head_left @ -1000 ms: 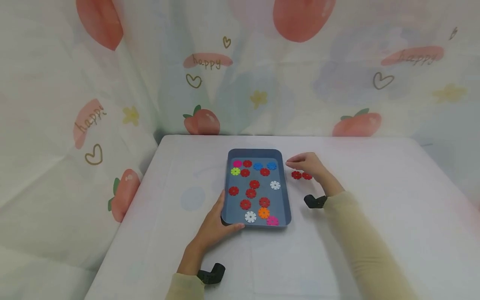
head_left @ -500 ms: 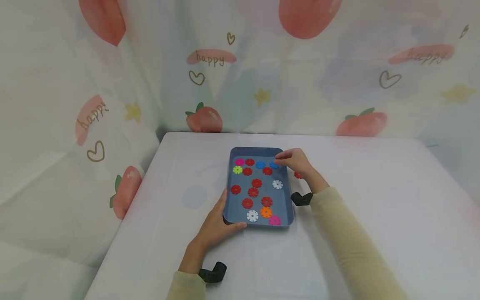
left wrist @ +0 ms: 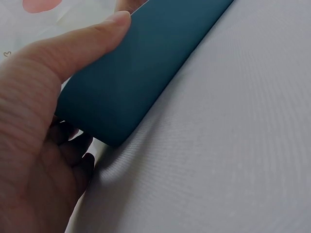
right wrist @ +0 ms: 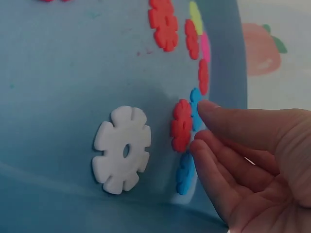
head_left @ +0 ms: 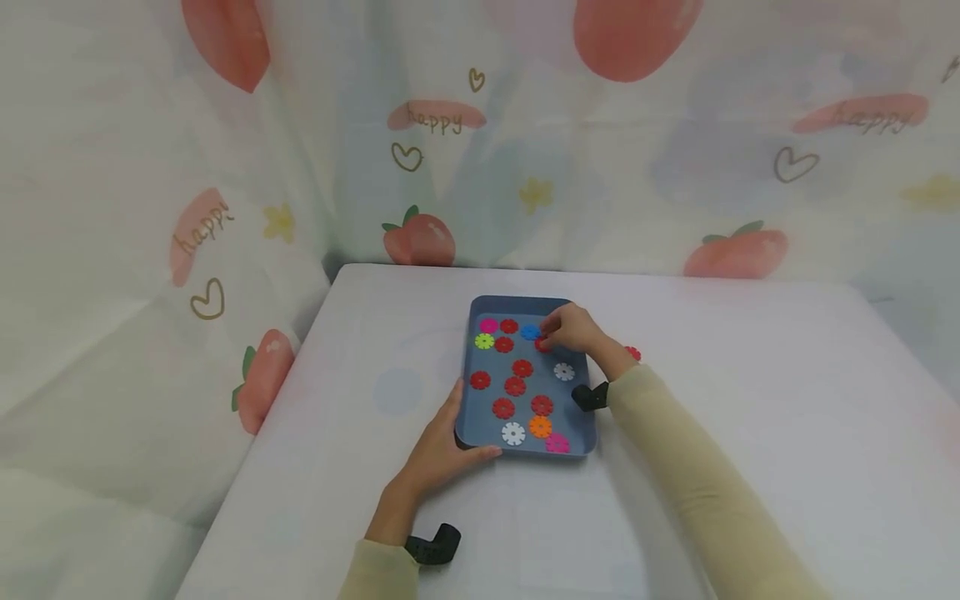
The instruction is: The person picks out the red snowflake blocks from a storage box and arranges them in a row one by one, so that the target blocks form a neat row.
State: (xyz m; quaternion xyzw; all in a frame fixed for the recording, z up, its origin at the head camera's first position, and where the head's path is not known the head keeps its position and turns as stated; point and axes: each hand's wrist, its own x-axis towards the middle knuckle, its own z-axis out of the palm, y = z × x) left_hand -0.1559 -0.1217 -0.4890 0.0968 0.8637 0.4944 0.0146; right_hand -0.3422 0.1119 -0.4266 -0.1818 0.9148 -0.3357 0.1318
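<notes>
The blue-grey tray (head_left: 577, 417) holds several flat, notched, flower-shaped plastic discs. At its near left corner, my left hand (head_left: 435, 454) grips the tray, thumb on the near wall and fingers around the corner, also seen in the left wrist view. Over the far right part of the tray is my right hand (head_left: 573, 329). In the right wrist view, its thumb and fingertips are slightly apart beside a red disc (right wrist: 181, 126) and two blue discs (right wrist: 184, 173); nothing shows between them. A white disc (right wrist: 122, 150) lies close by. Contact with the discs is unclear.
A red disc (head_left: 632, 353) lies on the white table (head_left: 750, 375) right of the tray, partly hidden by the right wrist. A printed cloth (head_left: 600, 167) hangs behind the table and on its left.
My right hand has moved left from beside the tray to over its far right part, covering a blue disc. My left hand keeps its grip on the tray. The head view has shifted slightly.
</notes>
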